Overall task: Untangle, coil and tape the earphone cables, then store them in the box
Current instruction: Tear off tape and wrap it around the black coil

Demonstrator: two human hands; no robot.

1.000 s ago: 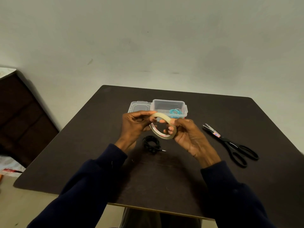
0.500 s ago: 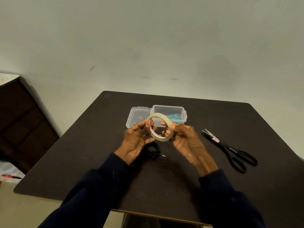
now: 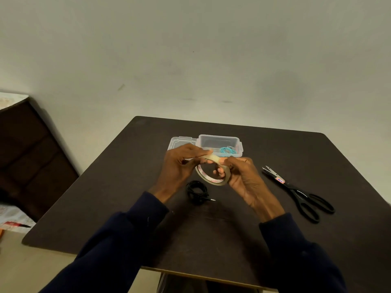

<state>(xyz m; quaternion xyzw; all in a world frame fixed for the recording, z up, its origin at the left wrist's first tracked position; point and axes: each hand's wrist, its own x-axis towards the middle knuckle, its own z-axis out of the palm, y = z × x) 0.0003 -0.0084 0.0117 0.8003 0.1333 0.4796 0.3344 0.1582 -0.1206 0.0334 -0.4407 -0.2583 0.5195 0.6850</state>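
Since half a second ago, the left hand is sitting higher on the tape roll, its fingers now lying along the top rim instead of spreading at the left side. Both hands are holding the roll above the middle of the dark table, its open ring tilting toward the camera. The left thumb and fingers are pinching the upper rim, while the right hand is curling fingers through the hole with the thumb pressing on the outside. Below the hands, a coiled black earphone cable is lying flat, its plug pointing right and its longer side running front to back, well apart from every table edge. A clear box is standing farther back holding a teal cable, its lid lying just beside it on the left. Black scissors are lying near the right edge, tips pointing away and leftward. Bare tabletop is stretching to the left and toward the near edge.
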